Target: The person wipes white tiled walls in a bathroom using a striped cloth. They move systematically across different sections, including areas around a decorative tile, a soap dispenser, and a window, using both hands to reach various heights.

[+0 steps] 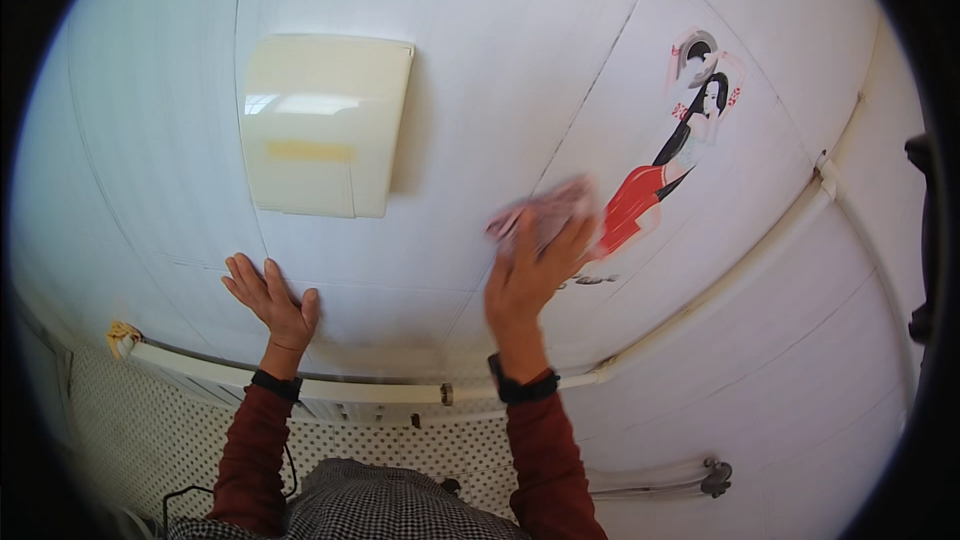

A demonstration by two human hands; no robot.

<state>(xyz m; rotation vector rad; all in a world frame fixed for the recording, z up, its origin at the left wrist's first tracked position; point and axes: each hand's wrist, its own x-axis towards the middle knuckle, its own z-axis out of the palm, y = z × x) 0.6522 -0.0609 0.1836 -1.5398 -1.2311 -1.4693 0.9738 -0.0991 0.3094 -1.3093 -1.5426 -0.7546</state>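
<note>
My right hand (525,285) presses a folded pink cloth (553,202) against the white tiled wall (465,105). Cloth and fingertips are slightly blurred. Beside them, a painted figure in a red skirt (636,199) decorates the wall, its lower end partly covered by my hand. Further left, my left hand (274,304) rests against the wall with its fingers spread, holding nothing. Above that hand, a cream paper towel dispenser (322,172) is fixed to the tiles, with a yellowish strip across its front.
Below my hands, a white radiator (352,391) runs along the wall, joined to a pipe (720,285) that climbs on the right. A yellow cloth (122,334) sits at its left end. A metal grab bar (652,491) is mounted lower right. The floor (435,450) is dotted.
</note>
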